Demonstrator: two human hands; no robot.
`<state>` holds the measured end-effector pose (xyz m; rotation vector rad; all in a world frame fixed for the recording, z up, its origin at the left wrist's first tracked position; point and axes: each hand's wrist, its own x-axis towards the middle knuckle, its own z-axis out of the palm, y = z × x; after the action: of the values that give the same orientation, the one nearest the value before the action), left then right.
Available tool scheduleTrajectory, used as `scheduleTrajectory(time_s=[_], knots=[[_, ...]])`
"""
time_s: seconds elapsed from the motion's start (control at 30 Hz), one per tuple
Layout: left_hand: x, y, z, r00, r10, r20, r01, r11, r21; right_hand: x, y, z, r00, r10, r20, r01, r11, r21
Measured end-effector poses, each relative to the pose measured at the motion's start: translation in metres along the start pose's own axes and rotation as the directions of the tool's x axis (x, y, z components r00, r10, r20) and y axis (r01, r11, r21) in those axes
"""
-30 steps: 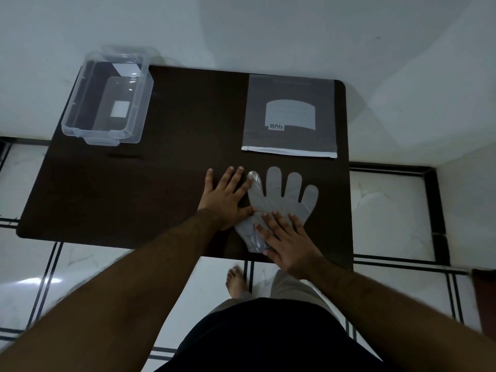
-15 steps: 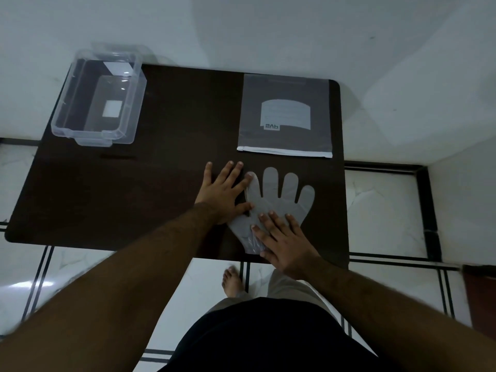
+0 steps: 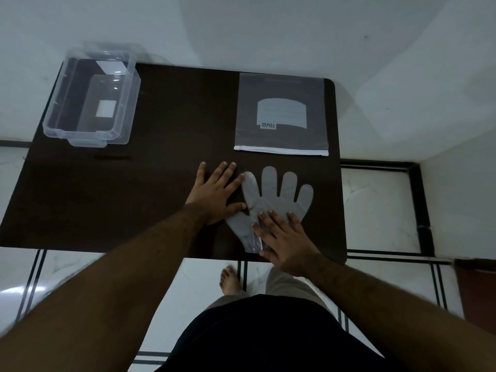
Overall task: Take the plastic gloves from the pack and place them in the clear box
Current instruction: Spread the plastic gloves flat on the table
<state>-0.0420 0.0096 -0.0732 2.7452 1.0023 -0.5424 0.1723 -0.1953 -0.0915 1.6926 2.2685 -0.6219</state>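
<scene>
I can read one marking: on the flat grey translucent zip-seal plastic pack (image 3: 281, 115), a pale curved label carries dark letters, upside down to me, that look like "SVP". The smaller lines on that label are too faint for me to read.

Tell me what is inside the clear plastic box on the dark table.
The clear plastic box holds no gloves; only a white square label shows through its bottom. Nothing covers the inside.
</scene>
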Motion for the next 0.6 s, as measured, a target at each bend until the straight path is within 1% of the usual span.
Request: scheduleTrajectory(time_s=[0.1,0.17,0.23,0.27,0.33,0.47,0.6], knots=[[-0.0028,0.0005,-0.002,0.999,-0.036,-0.041,0.034,0.998,-0.043,0.0015,-0.0012,-0.0036,1.0,-0.002,0.01,0.002,1.0,-0.008],[-0.0024,0.0031,-0.0042,0.998,0.011,-0.057,-0.014,0.999,-0.044,0.0021,-0.0015,-0.0043,1.0,-0.007,0.005,0.007,1.0,-0.017],[-0.0011,0.0063,-0.0059,0.995,0.089,-0.043,-0.088,0.996,0.016,0.0022,-0.0014,-0.004,1.0,-0.007,-0.002,0.007,1.0,-0.026],[-0.0004,0.0074,-0.0059,0.994,0.104,-0.028,-0.103,0.994,0.043,0.002,-0.0015,-0.0037,1.0,-0.005,-0.002,0.005,1.0,-0.027],[0.0012,0.0079,-0.005,0.997,0.075,-0.007,-0.074,0.995,0.062,0.0017,-0.0016,-0.0031,1.0,-0.002,0.007,0.002,1.0,-0.031],[0.0015,0.006,-0.0056,1.0,-0.017,-0.004,0.017,0.999,0.047,0.0002,-0.0017,-0.0039,1.0,-0.011,-0.008,0.011,1.0,-0.026],[-0.0026,0.0057,-0.0063,1.0,-0.026,0.015,0.026,0.999,0.038,-0.0004,-0.0026,-0.0098,1.0,-0.015,0.009,0.015,0.999,-0.032]])
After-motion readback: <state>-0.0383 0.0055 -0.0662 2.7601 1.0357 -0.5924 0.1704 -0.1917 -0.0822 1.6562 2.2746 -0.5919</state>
